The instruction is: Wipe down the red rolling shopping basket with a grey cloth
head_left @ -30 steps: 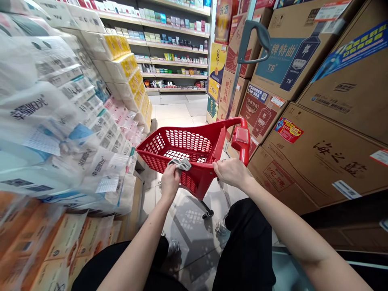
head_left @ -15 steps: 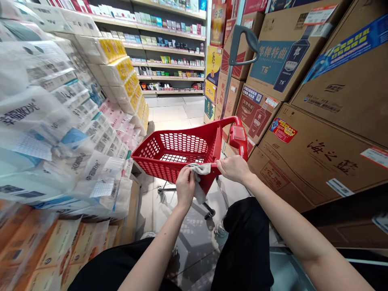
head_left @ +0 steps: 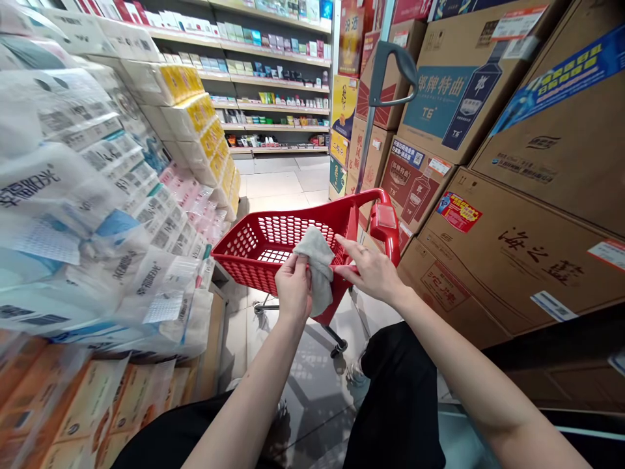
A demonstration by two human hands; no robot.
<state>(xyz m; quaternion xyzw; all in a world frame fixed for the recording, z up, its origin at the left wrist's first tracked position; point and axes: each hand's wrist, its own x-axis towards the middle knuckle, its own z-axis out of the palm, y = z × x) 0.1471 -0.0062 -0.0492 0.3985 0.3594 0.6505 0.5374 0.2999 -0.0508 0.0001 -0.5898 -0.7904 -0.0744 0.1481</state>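
I had the left hand (head_left: 293,286) pinching a grey cloth (head_left: 320,277) over a red cart (head_left: 258,272), the right hand (head_left: 372,270) half open beside it, gripping nothing; stacked cartons (head_left: 527,251) flanked the right, tissue packs (head_left: 188,120) the left.

Looks forward and steeply down from the wearer's head, at arm's reach above the left hand (head_left: 294,290), right hand (head_left: 372,268) and red cart (head_left: 352,225); faces distant shelves (head_left: 273,82).

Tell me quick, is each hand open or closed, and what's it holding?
Left hand: closed, holding the cloth.
Right hand: open, fingers out at the cart.
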